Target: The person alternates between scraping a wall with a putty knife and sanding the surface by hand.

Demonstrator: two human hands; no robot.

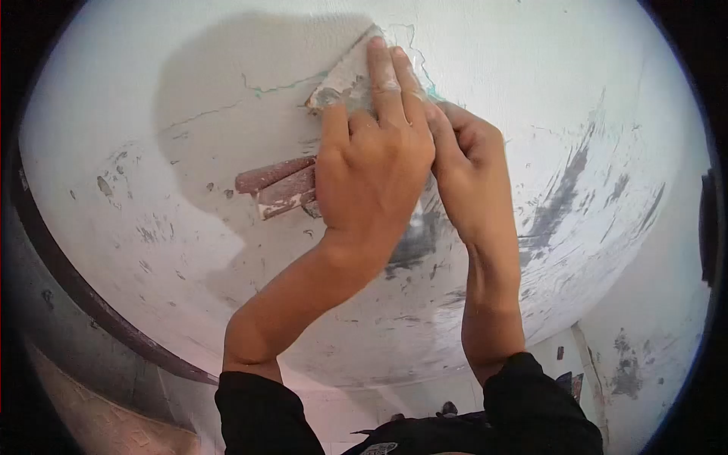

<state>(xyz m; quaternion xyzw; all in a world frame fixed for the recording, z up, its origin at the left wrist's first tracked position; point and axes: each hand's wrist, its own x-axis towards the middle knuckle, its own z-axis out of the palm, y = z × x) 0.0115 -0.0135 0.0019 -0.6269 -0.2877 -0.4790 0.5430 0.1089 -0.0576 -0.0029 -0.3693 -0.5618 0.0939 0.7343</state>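
Observation:
My left hand (371,163) is raised against the wall, back toward me. Its index and middle fingers lie straight along a plaster-smeared, straight-edged blade (345,80); the other fingers are curled. From under that palm two worn reddish-brown handles (280,186) stick out to the left, looking like those of putty knives. How handles and blade join is hidden. Close beside it, my right hand (470,144) is closed, fingertips bent in at the blade's right side. Whatever it pinches is hidden. Above the fingers, a patch of the wall (406,38) has a ragged, greenish edge.
The white wall (98,98) bears grey smears, chips and a thin greenish crack (284,85) left of my hands. A dark strip (106,303) runs along the lower left. At the bottom is a pale floor (341,409).

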